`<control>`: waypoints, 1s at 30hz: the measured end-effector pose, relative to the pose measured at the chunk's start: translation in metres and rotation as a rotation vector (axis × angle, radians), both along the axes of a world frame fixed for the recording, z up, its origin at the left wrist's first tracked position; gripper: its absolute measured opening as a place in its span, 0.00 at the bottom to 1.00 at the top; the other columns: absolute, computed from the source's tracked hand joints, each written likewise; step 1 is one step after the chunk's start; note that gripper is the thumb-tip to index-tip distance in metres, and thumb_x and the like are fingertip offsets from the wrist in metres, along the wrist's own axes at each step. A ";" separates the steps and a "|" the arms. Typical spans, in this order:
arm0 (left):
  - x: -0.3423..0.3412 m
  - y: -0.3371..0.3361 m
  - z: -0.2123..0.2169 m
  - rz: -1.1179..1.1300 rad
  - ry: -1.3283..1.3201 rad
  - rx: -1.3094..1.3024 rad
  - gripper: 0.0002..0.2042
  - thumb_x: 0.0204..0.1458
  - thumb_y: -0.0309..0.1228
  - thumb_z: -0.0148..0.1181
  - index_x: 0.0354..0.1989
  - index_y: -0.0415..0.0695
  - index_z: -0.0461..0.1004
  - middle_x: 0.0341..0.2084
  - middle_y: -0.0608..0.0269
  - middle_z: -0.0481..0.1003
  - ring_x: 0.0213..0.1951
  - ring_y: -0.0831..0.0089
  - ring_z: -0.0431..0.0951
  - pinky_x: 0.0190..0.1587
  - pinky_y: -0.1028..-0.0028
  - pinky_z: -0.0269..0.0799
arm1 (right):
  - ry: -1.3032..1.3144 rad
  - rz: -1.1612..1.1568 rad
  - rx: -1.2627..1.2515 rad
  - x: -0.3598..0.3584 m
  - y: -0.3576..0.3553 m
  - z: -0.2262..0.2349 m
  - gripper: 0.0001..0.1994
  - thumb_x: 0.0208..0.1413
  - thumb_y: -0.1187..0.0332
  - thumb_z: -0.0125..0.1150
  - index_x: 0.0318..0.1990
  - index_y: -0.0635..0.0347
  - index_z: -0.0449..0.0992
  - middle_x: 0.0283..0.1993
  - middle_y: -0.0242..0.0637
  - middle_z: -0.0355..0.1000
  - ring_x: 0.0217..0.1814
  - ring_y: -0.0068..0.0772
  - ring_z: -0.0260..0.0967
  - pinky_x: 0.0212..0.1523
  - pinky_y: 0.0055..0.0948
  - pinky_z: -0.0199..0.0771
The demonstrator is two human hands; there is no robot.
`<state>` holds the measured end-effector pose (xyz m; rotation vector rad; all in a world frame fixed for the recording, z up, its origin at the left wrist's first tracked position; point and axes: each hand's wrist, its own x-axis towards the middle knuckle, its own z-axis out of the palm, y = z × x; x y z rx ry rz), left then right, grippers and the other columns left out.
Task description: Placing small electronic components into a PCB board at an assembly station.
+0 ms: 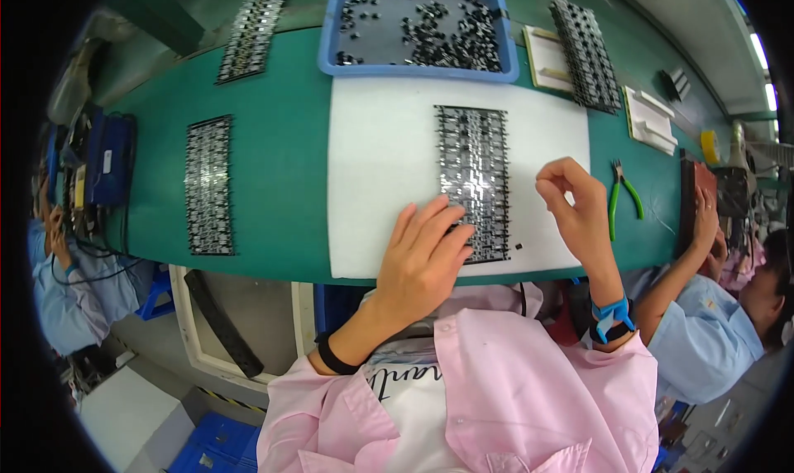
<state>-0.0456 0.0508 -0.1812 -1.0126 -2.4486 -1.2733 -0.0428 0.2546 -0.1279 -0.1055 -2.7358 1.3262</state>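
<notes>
A panel of small circuit boards point(484, 155) lies lengthwise on a white sheet point(372, 142) in front of me. Its metal parts glint in the middle. My left hand point(423, 258) rests with spread fingers at the panel's lower left edge, fingertips touching it. Raised over the sheet to the right of the panel, my right hand point(575, 198) has thumb and forefinger curled together in a pinch. Whatever may be between those fingertips is too small to make out. A tiny black part point(518, 246) sits beside the panel's lower right corner.
Beyond the sheet stands a blue tray point(418, 71) of small black and metal parts. Green-handled cutters point(614, 204) lie to the right, near white holders point(651, 119) and stacked panels point(585, 55). Another panel point(209, 183) lies left. Co-workers' hands point(705, 221) show at the right.
</notes>
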 end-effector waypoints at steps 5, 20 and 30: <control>-0.002 0.001 -0.005 -0.004 -0.002 0.005 0.12 0.36 0.23 0.60 0.33 0.41 0.72 0.39 0.58 0.70 0.47 0.57 0.67 0.49 0.57 0.58 | -0.080 0.045 0.118 0.043 -0.003 0.007 0.04 0.43 0.80 0.54 0.28 0.66 0.68 0.22 0.37 0.65 0.23 0.27 0.63 0.24 0.23 0.62; 0.002 0.003 -0.005 0.018 0.000 0.023 0.12 0.34 0.21 0.61 0.32 0.41 0.73 0.38 0.57 0.70 0.47 0.56 0.67 0.50 0.56 0.57 | -0.125 0.134 0.078 0.048 0.004 -0.009 0.06 0.44 0.80 0.53 0.31 0.66 0.67 0.23 0.38 0.67 0.17 0.25 0.62 0.18 0.24 0.61; -0.002 0.002 0.005 -0.001 -0.030 0.074 0.11 0.35 0.20 0.60 0.30 0.41 0.73 0.38 0.56 0.70 0.47 0.56 0.67 0.50 0.55 0.57 | -0.322 0.083 -0.734 0.009 0.012 0.001 0.03 0.47 0.80 0.47 0.30 0.67 0.67 0.24 0.38 0.68 0.18 0.19 0.61 0.17 0.16 0.58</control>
